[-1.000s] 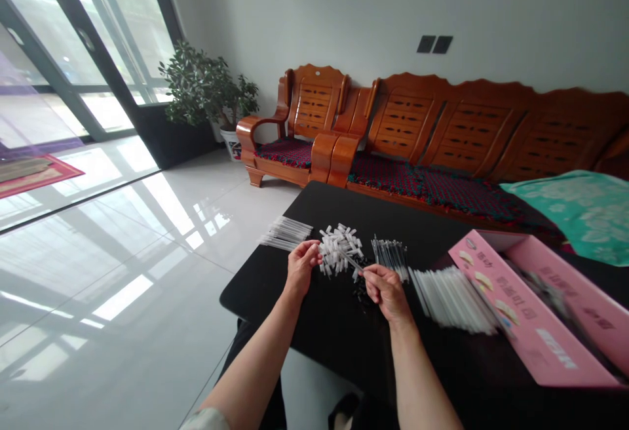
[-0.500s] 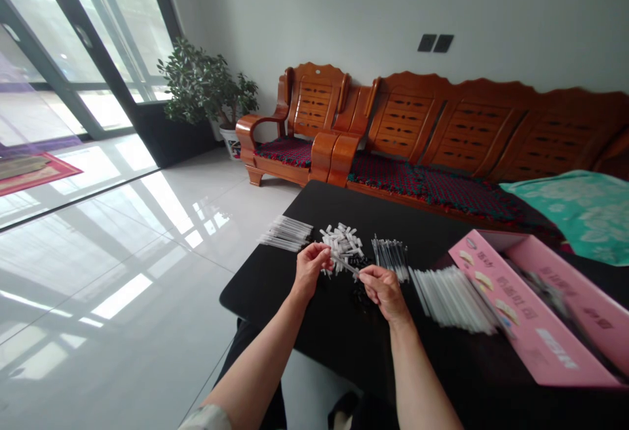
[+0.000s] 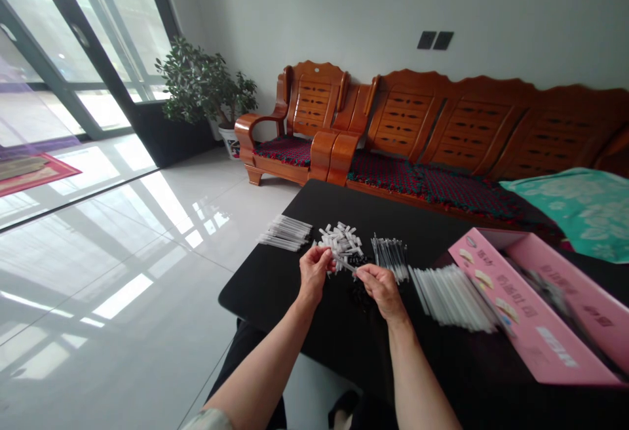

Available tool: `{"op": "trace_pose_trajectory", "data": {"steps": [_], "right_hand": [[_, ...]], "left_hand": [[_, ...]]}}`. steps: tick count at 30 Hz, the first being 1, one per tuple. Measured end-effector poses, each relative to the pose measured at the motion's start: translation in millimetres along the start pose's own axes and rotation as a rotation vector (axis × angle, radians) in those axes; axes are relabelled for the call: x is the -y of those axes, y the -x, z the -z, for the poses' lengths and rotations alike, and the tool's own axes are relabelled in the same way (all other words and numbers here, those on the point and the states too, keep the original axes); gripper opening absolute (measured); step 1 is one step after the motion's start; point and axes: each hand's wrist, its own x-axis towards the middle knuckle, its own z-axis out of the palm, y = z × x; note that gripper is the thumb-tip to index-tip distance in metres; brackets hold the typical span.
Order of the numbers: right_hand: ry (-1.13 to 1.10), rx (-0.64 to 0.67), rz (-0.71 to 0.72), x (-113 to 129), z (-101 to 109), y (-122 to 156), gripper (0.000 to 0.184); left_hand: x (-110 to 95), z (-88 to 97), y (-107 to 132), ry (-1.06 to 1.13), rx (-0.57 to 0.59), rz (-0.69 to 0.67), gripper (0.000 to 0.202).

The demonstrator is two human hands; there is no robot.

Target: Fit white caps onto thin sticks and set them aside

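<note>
My left hand (image 3: 316, 271) and my right hand (image 3: 379, 289) meet over a black table (image 3: 275, 286). Both pinch the ends of one thin clear pen tube (image 3: 345, 265) held between them. Just behind the hands lies a heap of small white caps (image 3: 339, 238). A bundle of clear tubes (image 3: 285, 231) lies to the left of it. To the right are thin refills (image 3: 390, 251) and a wide row of clear tubes (image 3: 455, 297). Small black parts (image 3: 361, 295) lie under my right hand.
An open pink box (image 3: 528, 312) stands on the table's right side. A wooden sofa (image 3: 442, 135) and armchair (image 3: 295, 125) stand behind the table, a teal cloth (image 3: 574, 204) at far right. A potted plant (image 3: 206, 89) sits by the glass doors; glossy floor lies left.
My left hand has moved right and nearer, from the cap heap to the end of the tube. My right hand has barely shifted.
</note>
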Motion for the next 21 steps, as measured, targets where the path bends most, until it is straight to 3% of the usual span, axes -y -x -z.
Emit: {"op": "trace_pose_trajectory", "data": {"steps": [14,21], "right_hand": [[-0.394,0.146,-0.194,2.2,8.9,0.2,0.028],[-0.421,0.168,-0.190,-2.3,7.4,-0.4,0.027]], "left_hand": [[-14.1,-27.3,16.8,0.051,0.097,-0.176,0.026],[-19.0,-20.4,10.5,-0.044,0.158,-0.168,0.027]]}}
